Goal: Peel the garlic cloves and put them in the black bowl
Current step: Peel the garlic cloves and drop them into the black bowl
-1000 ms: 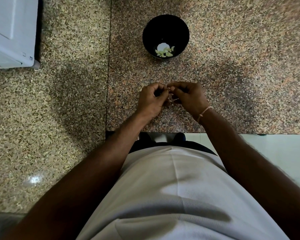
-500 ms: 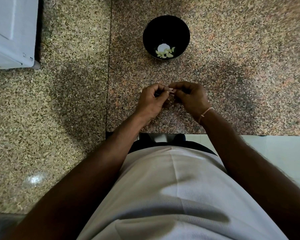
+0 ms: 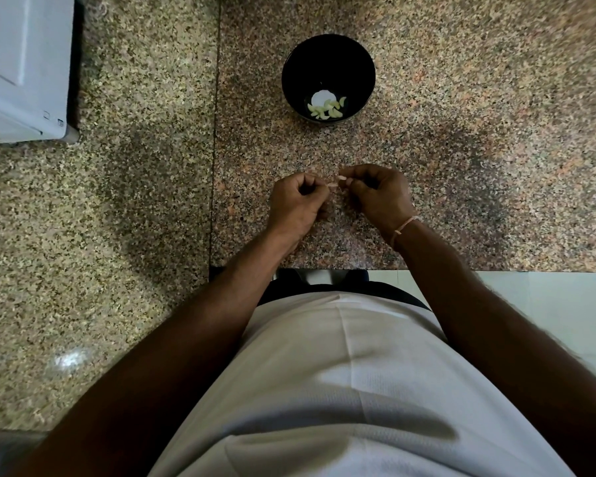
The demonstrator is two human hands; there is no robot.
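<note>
I see both hands over the granite counter (image 3: 461, 149): L hand (image 3: 298, 204) and R hand (image 3: 381, 197) w/ fingers curled, each pinching one end of a small garlic clove (image 3: 334, 182) held between them. Black bowl (image 3: 358, 63) sits farther back, well apart from the hands, w/ peeled cloves (image 3: 326, 110) at its bottom. White appliance (image 3: 21, 63) at far left; thread band (image 3: 405, 226) on R wrist.

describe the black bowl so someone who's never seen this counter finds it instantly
Start at the seam where the yellowish stone meets the reddish granite countertop. Just right of it, beyond both hands, stands the black bowl. It is the only round dark vessel there, with pale peeled garlic cloves in its bottom.
</note>
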